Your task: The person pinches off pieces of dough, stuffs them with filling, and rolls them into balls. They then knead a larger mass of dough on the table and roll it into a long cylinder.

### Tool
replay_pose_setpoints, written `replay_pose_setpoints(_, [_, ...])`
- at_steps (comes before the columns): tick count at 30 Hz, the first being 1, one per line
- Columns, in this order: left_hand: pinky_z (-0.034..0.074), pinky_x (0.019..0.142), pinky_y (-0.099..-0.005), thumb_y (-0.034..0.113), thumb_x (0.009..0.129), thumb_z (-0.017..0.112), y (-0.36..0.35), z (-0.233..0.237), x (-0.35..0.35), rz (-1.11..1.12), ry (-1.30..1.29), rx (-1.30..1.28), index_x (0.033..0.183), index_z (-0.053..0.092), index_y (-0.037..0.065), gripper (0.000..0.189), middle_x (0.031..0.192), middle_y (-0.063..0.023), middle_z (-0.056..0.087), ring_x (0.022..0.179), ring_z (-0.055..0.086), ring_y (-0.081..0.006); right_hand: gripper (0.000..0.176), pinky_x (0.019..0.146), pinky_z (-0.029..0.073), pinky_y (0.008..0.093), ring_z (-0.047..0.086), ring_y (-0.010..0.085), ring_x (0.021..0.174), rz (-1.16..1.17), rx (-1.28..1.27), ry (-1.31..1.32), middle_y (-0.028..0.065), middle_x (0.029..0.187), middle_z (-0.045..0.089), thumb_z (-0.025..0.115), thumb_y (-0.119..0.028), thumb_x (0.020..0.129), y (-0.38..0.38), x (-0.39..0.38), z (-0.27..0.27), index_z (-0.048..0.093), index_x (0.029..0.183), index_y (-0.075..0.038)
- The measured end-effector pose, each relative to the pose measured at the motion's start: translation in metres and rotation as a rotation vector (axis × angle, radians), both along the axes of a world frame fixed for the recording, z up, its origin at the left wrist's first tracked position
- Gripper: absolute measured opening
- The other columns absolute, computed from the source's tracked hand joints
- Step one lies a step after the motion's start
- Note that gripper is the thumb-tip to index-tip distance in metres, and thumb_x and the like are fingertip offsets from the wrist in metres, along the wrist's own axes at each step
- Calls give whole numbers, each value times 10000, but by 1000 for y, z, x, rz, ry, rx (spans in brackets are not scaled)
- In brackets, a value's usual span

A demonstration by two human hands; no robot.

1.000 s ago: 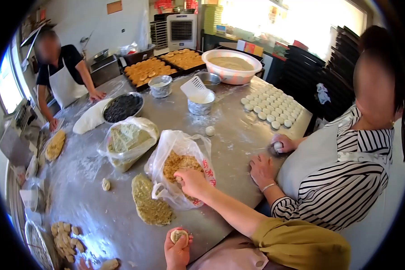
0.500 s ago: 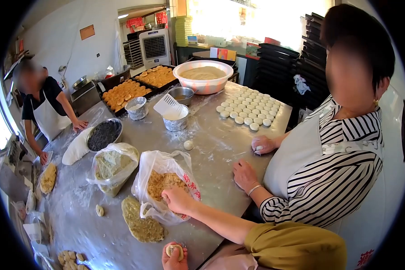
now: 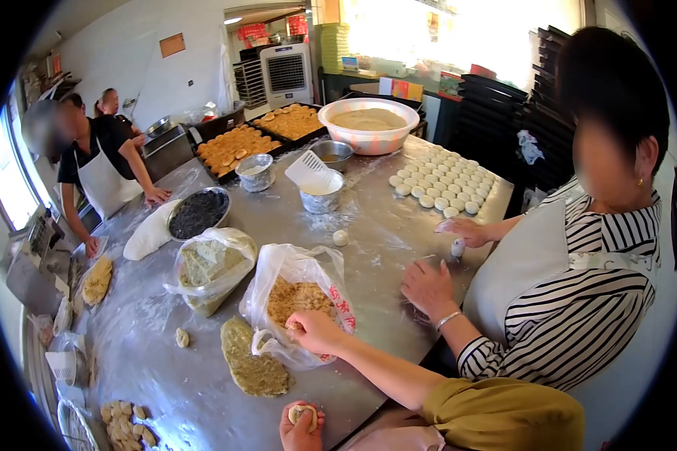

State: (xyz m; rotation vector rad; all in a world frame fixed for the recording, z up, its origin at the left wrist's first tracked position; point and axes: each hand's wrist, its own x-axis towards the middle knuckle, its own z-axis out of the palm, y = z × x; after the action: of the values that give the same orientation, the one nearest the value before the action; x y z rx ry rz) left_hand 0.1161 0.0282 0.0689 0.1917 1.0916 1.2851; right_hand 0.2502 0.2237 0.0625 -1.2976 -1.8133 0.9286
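Left grip (image 3: 301, 430) closed around a dough piece (image 3: 303, 413) at the worktop (image 3: 195, 391) edge, paste slab (image 3: 252, 366) beyond, right grip (image 3: 314, 331) curled into crumb filling (image 3: 297, 295) inside an open bag (image 3: 297, 255) (fingertips buried, closure cannot be told).

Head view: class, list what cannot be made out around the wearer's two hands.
1. Right hand, its tips: buried in the crumbly filling inside the plastic bag; any pinch unseen.
2. Left hand: wrist cut off by the bottom edge; it cups a dough piece.
3. Red print on the bag: too small and creased to read.
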Motion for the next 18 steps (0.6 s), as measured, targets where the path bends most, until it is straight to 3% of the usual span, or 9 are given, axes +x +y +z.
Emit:
replay_pose_setpoints(4, [501, 691, -303, 33, 877, 583, -1, -17, -7, -26, -64, 128, 1124, 526, 46, 254, 883, -65, 588, 736, 584, -189, 193, 642, 482, 355, 625, 277, 678, 54, -34, 82, 137, 749, 648, 629, -154, 822, -2, -2, 3, 631, 957, -17])
replay_pose_setpoints(7, [498, 804, -347, 93, 910, 548, -1, -15, -8, 24, -117, 119, 1176, 528, 68, 269, 1032, -98, 599, 912, 598, -238, 208, 610, 470, 327, 599, 221, 620, 93, -86, 147, 112, 716, 636, 640, -174, 825, -8, -6, 16, 628, 956, -13])
replay_pose_setpoints(8, [519, 721, -312, 83, 909, 543, 2, -11, -7, 77, -64, 195, 1129, 505, 51, 226, 1003, -138, 583, 806, 593, -245, 212, 600, 465, 319, 589, 202, 604, 109, -100, 189, 105, 705, 630, 643, -179, 827, -11, -7, 18, 627, 955, -12])
replay_pose_setpoints(10, [516, 758, -331, 183, 937, 523, 5, -17, -9, 72, -64, 237, 1158, 495, 53, 258, 1025, -141, 579, 839, 595, -250, 202, 587, 459, 291, 568, 134, 594, 160, -182, 260, 86, 687, 610, 645, -166, 831, -17, -11, 21, 624, 949, -4])
replay_pose_setpoints(11, [515, 776, -341, 234, 951, 513, 6, -20, -14, 82, -54, 257, 1172, 490, 54, 286, 1035, -142, 578, 856, 597, -252, 216, 603, 449, 221, 562, 47, 679, 212, -232, 227, -18, 689, 571, 626, -164, 883, -20, -11, 32, 616, 1026, -2])
replay_pose_setpoints(16, [506, 853, -396, 359, 990, 401, 11, -16, -26, 121, -156, 263, 1236, 450, 40, 406, 1089, -159, 565, 960, 593, -298, 190, 676, 461, 215, 563, 54, 738, 403, -435, 401, -13, 813, 615, 618, -152, 900, -38, -21, 41, 614, 1051, -38])
replay_pose_setpoints(18, [501, 868, -401, 389, 995, 369, 15, -16, -25, 161, -189, 259, 1235, 453, 23, 446, 1089, -157, 576, 971, 594, -300, 195, 689, 463, 220, 562, 57, 758, 481, -405, 323, -11, 845, 618, 617, -157, 903, -49, -23, 55, 612, 1061, -43])
